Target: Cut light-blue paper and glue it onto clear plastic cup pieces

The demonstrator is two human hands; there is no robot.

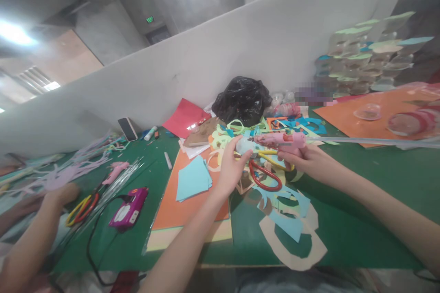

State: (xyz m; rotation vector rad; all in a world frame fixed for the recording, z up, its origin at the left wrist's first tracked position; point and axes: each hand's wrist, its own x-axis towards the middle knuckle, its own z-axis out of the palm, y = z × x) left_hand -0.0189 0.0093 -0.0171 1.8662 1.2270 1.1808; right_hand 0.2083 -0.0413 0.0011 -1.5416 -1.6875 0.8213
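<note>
My right hand (297,158) is wrapped round a pink hot glue gun (282,141), held level above the table. A long clear glue stick (360,141) sticks out of its back end. My left hand (232,162) pinches a small pale blue, see-through piece (244,145), perhaps a plastic cup; its exact kind is unclear. The gun's nozzle points at this piece; whether they touch I cannot tell. Just below both hands lie scissors with red and yellow handles (266,178), their blades hidden. Cut paper scraps (292,229) surround them on the green table.
Light blue paper sheets (194,178) lie on orange paper (192,215). A black plastic bag (242,100) rests against the wall. At left are a magenta power strip (129,208), a second pink glue gun (116,171) and a co-worker's arm (37,233). Clear cups (371,59) stand stacked at right.
</note>
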